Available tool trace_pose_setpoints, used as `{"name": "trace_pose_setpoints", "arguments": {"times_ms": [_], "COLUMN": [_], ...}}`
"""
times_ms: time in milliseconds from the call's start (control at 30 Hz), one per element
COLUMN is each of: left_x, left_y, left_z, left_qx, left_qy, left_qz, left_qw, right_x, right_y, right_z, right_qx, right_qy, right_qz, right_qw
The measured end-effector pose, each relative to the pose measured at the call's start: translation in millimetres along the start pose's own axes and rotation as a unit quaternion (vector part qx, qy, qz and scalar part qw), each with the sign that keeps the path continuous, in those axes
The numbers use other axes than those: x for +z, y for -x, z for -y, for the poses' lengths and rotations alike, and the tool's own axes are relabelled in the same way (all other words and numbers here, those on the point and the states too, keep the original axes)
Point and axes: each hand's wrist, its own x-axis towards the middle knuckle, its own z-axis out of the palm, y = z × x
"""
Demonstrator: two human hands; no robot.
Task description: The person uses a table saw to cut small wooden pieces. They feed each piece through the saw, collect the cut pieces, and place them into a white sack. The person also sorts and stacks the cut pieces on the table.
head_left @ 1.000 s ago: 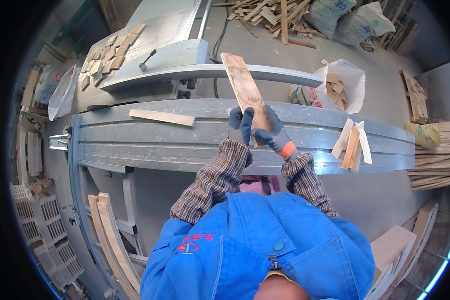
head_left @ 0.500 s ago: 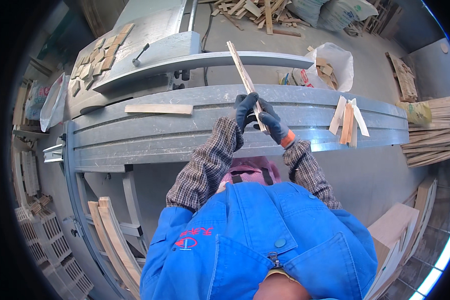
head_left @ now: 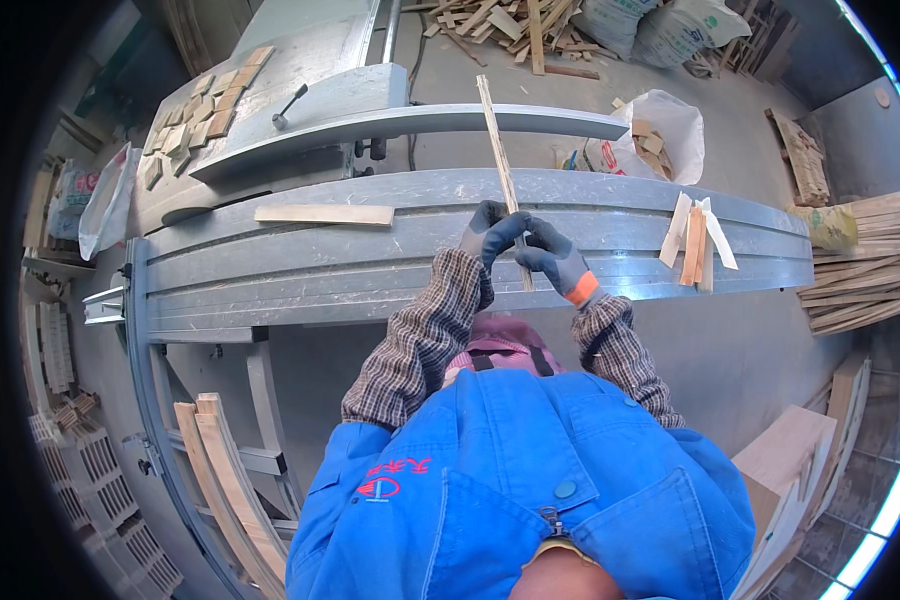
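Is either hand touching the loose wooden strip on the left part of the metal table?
No, the strip lies on the table apart from both, while the left hand and right hand hold another wooden piece.

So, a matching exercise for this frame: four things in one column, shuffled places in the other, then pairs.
1. Long thin wooden board
2. Flat pale wooden strip
3. Open white sack
4. Cluster of short wooden strips

A. Left part of the grooved grey metal table
B. Beyond the table, holding wood pieces
C. Right part of the table
D. In gloved left hand and right hand

Pairs: 1-D; 2-A; 3-B; 4-C
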Motion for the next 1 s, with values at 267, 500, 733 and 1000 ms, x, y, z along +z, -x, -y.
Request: {"name": "trace_pose_setpoints", "arguments": {"times_ms": [267,500,733,1000], "left_x": [4.4,31.8,80.2,117.4], "left_y": [-15.5,-30.4,-59.9,-98.0], "left_z": [17.3,22.2,38.2,49.1], "left_qx": [0.089,0.117,0.122,0.129], "left_qy": [0.147,0.160,0.104,0.062], "left_qz": [0.023,0.024,0.024,0.042], "left_qw": [0.985,0.980,0.987,0.989], "right_x": [-1.9,-41.5,-108.6,-171.4], "right_y": [-11.2,-9.6,-10.4,-25.1], "right_z": [-2.7,8.3,6.6,-8.0], "right_qx": [-0.068,-0.059,-0.032,-0.043], "right_qy": [0.071,0.136,0.201,0.150], "right_qz": [-0.074,-0.067,-0.078,-0.051], "right_qw": [0.992,0.987,0.976,0.986]}}
